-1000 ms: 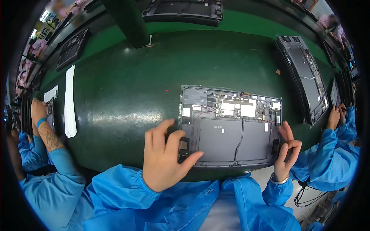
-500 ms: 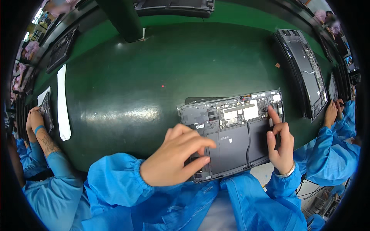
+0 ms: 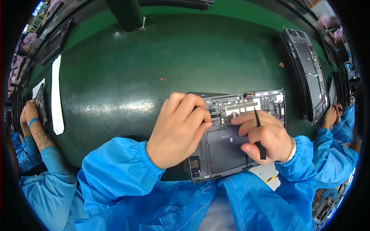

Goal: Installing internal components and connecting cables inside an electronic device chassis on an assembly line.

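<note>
An opened laptop base [image 3: 227, 148] lies on the table's near edge, its flat dark battery cells toward me and its circuit board [image 3: 271, 101] along the far side. Over its left part, my left hand [image 3: 179, 127] has curled fingers, with thumb and forefinger together near the board; whatever they pinch is hidden. My right hand [image 3: 269, 136] is above the middle of the base, its forefinger reaching down to the board. Between its fingers sits a slim black pointed tool [image 3: 262, 150], slanting across the hand; its exact kind is unclear.
Another opened laptop base [image 3: 308, 73] rests on a dark stack at the right. A white strip [image 3: 56, 96] lies at the left, and a dark post [image 3: 125, 15] rises at the back. Co-workers' hands [image 3: 29, 112] [image 3: 330, 116] are at both sides.
My left hand has moved up toward the board and its fingers have drawn together. My right hand has shifted left from the board's right end, and the black tool now shows in it.
</note>
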A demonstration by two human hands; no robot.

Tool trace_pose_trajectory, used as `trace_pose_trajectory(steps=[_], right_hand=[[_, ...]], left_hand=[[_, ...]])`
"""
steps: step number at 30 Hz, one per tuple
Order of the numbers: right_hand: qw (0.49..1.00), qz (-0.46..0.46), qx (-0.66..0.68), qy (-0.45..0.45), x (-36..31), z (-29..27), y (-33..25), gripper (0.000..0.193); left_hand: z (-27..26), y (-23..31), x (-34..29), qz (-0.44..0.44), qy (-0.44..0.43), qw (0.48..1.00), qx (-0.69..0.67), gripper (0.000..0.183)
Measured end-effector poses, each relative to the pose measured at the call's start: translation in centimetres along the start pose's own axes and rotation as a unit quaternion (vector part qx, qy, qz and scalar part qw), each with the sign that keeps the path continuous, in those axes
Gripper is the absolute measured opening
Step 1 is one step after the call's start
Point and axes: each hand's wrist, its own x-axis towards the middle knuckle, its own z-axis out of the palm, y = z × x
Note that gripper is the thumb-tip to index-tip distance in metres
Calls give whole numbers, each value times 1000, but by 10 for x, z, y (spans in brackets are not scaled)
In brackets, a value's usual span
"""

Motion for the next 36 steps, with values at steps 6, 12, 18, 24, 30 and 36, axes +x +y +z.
trace_pose_trajectory(steps=[6,12,18,24,30,36], right_hand=[[994,-87,7,-62,2,13,15,21],[993,-98,-36,-54,2,25,17,24],[991,-111,-68,-26,5,34,11,30],[987,-116,-107,5,9,42,6,17],[988,-95,-121,10,17,44,-2,20],[998,-50,15,-24,11,30,10,22]], left_hand=[[4,-1,-1,-27,-19,999,-16,19],[8,-3,1,-33,-12,999,-17,20],[6,-5,0,-32,-5,999,-30,22],[5,-6,-2,-31,0,999,-33,22],[5,-9,-5,5,-2,999,-38,22],[0,-9,-5,14,-29,999,-34,19]])
